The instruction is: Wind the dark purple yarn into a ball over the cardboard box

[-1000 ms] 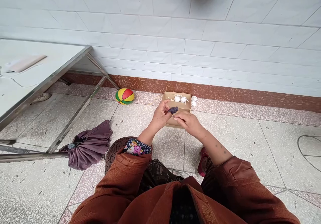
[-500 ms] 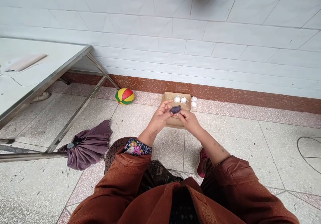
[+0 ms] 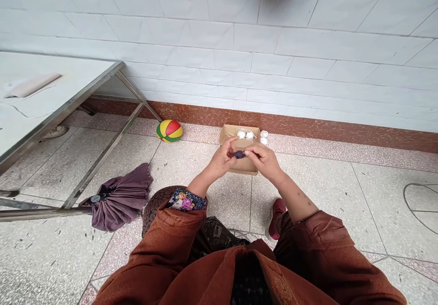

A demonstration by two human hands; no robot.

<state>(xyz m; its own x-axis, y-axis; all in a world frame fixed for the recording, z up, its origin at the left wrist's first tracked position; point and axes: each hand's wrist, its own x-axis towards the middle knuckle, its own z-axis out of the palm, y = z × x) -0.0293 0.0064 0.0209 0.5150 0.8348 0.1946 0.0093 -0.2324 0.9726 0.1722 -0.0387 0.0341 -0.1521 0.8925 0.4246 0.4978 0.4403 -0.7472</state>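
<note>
A small wound ball of dark purple-grey yarn [image 3: 238,154] is held up in front of me, above the cardboard box [image 3: 222,134]. My left hand [image 3: 221,161] grips the ball's left side between thumb and fingers. At its right end, my right hand [image 3: 265,161] is closed in a pinch on the yarn; the fingertips partly hide what is between them. White yarn balls [image 3: 241,134] with loose strands lie in the far part of the open box, and more white balls [image 3: 263,137] sit just outside its right edge.
A multicoloured ball [image 3: 169,131] rests near the wall. A folded purple umbrella [image 3: 123,198] lies by the metal-framed table [image 3: 116,65] on the left. A thin wire loop [image 3: 407,195] is on the floor at right. A white tiled wall [image 3: 205,59] rises behind the box.
My right hand has shifted right and slightly up, turning its wrist, and now pinches the yarn's right end. The ball has dropped slightly in my left hand.
</note>
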